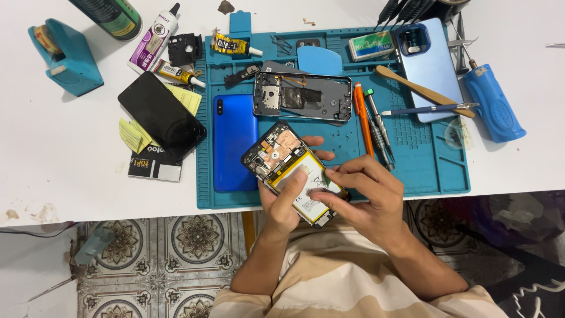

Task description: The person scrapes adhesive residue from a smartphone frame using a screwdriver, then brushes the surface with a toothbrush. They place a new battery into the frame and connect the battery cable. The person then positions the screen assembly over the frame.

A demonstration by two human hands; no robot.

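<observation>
Opened phone point(292, 171), back off, copper shield and white battery point(306, 187) exposed, held tilted above the near edge of the teal repair mat point(424, 159). Left hand point(282, 203) cups it from below, fingers wrapped around the lower edge, thumb lying on the battery. Right hand point(368, 197) sits on the phone's right side, fingers curled in, fingertips pinching at the battery's right edge; whether anything small is between them, cannot tell.

Just left of the left hand, blue back cover point(234, 141) lies flat on the mat. Straight beyond the hands, grey mid-frame point(303, 96) with a hole-cut plate. Beyond the right hand, orange pen-like tool point(363, 118) and screwdrivers point(379, 126), side by side. Further right, light-blue phone point(428, 68) face down, wooden spudger point(421, 88) and tweezers point(429, 109) resting across it, blue handheld tool point(493, 103) off the mat.

Far left of the hands, black screen panel point(162, 116) on yellow papers, glue tubes point(176, 73), teal tape dispenser point(65, 56), all on the white table point(59, 171).
</observation>
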